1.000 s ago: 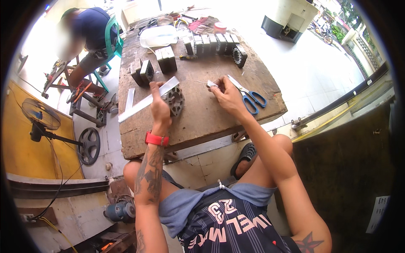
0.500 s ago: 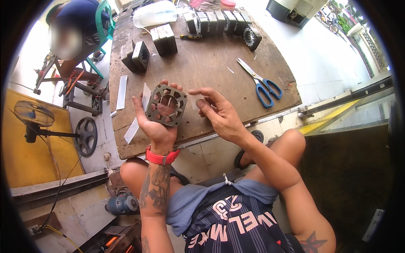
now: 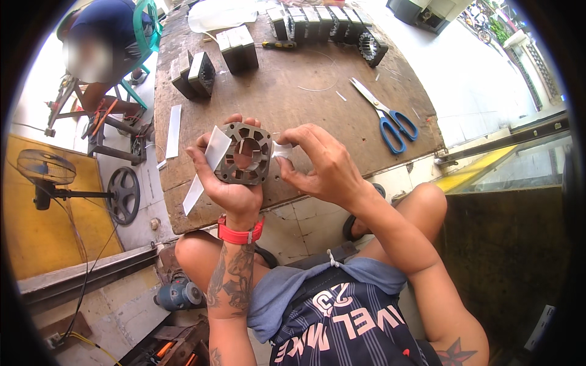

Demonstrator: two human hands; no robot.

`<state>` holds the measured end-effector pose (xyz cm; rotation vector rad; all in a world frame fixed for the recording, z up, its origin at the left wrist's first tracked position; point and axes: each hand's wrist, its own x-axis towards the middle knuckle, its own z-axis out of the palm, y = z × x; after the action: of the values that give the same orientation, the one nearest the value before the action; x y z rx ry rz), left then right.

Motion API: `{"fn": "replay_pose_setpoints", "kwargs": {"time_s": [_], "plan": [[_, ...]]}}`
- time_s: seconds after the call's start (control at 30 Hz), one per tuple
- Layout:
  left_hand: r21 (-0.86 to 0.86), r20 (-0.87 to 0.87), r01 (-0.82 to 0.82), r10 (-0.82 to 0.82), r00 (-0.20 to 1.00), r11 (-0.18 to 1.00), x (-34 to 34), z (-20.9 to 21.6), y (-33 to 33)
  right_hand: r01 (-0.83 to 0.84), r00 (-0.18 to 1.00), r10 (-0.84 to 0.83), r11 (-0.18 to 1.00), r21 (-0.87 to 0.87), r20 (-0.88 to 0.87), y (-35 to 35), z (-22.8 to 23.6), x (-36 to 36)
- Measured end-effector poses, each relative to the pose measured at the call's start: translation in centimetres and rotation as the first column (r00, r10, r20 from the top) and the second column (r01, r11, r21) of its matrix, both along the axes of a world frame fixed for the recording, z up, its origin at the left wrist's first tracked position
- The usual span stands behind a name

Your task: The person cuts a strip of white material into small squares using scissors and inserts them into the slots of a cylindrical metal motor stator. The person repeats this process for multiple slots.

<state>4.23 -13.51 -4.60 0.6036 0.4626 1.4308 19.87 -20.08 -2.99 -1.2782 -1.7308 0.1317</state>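
Observation:
My left hand [image 3: 238, 198] holds a square, dark metal stator core [image 3: 231, 165] with a round central hole and slots around it. A translucent white strip [image 3: 217, 147] lies along the core's left side, between it and my left thumb. Close to the core's right side, my right hand [image 3: 332, 165] pinches a small, curved translucent white piece [image 3: 281, 150] between thumb and index finger. Whether that piece touches the core I cannot tell. Another white strip [image 3: 193, 195] lies below my left hand on the wooden table [image 3: 287, 91]. Blue-handled scissors [image 3: 390, 122] rest open to the right.
More stator cores [image 3: 314, 24] line the table's far side. Others stand at the left [image 3: 200, 76] and centre [image 3: 238, 52]. A yellow-and-black screwdriver [image 3: 279, 44] and a white strip [image 3: 174, 131] lie there. A person [image 3: 107, 30] sits left, beyond a fan [image 3: 46, 171].
My right hand has turned, and the small white piece now curves between its fingers, close to the core. The strip beside my left thumb shows its broad face now.

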Motion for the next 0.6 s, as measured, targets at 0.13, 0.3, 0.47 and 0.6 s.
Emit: {"fn": "replay_pose_setpoints", "kwargs": {"time_s": [0.13, 0.3, 0.47, 0.6], "plan": [[0.107, -0.058, -0.008, 0.015, 0.998, 0.994, 0.18, 0.09, -0.27, 0.025, 0.999, -0.025, 0.999, 0.023, 0.022, 0.54, -0.37, -0.07], [0.131, -0.052, -0.005, 0.012, 0.999, 0.991, 0.3, 0.05, -0.46, -0.004, 1.0, 0.005, 1.0, -0.013, 0.018, 0.3, -0.53, -0.57], [0.118, -0.089, 0.021, -0.011, 0.996, 0.993, 0.25, -0.04, -0.42, 0.013, 0.99, -0.008, 0.999, -0.03, 0.144, -0.21, -0.46, -0.23], [0.131, -0.11, 0.035, -0.021, 0.994, 0.991, 0.29, -0.04, -0.39, -0.008, 0.984, 0.012, 1.0, -0.022, 0.176, -0.21, -0.33, -0.13]]}}
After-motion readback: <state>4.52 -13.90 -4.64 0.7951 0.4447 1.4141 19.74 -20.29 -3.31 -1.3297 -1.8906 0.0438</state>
